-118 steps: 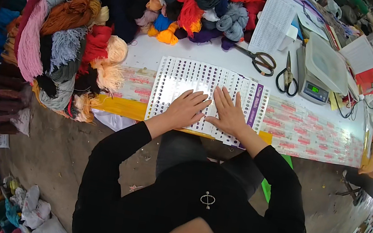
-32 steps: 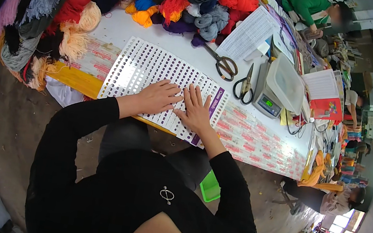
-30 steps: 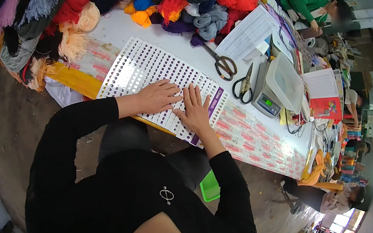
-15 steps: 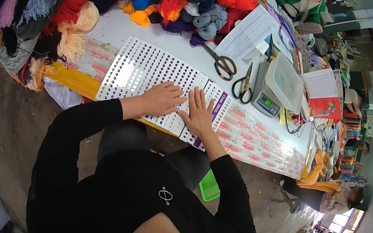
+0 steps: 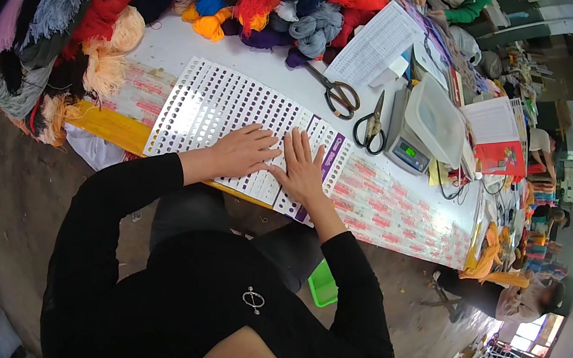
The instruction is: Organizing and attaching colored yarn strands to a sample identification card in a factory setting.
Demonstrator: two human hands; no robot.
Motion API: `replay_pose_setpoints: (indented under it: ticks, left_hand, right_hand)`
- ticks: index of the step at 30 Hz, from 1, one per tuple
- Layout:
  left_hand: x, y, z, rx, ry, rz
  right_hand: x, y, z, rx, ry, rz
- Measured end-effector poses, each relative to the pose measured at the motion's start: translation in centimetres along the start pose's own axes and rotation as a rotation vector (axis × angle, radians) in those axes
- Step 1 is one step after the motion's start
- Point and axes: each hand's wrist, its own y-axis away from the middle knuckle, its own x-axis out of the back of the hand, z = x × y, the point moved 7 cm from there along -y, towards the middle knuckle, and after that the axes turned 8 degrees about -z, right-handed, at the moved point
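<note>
White perforated cards (image 5: pixel 212 103) with rows of holes lie overlapped or side by side at the table's front edge. Purple bands mark the right-hand ones. My left hand (image 5: pixel 242 151) rests flat on the middle of the cards, its fingers stretched out to the right. Beside it my right hand (image 5: pixel 303 170) lies flat with spread fingers on the right-hand cards, near a purple band. The two hands are close together, and neither grips anything. What lies under the palms is hidden.
Beyond the cards lie two pairs of scissors, black-handled (image 5: pixel 370 132) and dark-handled (image 5: pixel 342 100), and a scale (image 5: pixel 411 150) with a clear tray. Yarn skeins (image 5: pixel 210 23) pile up behind and left. A printed sheet (image 5: pixel 371 46) lies behind the scissors. A person in green (image 5: pixel 467 9) works opposite.
The view has shifted slightly. Both hands stay flat on the cards in nearly the same places. Across the table, the person in green has changed posture, with hands now lower over the papers.
</note>
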Motion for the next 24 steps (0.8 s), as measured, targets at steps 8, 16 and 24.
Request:
replay_pose_setpoints:
  ticks: [8, 16, 24]
  left_hand:
    - [-0.2, -0.6, 0.3, -0.017, -0.065, -0.043]
    - [-1.3, -1.3, -0.1, 0.011, 0.065, -0.203]
    - [-0.1, -1.6, 0.9, -0.041, -0.006, -0.051]
  right_hand:
    - [-0.1, 0.4, 0.5, -0.020, 0.003, -0.012]
    - [-0.1, 0.5, 0.5, -0.026, -0.004, -0.010]
    - [1.0, 0.8, 1.9, -0.016, -0.182, 0.012]
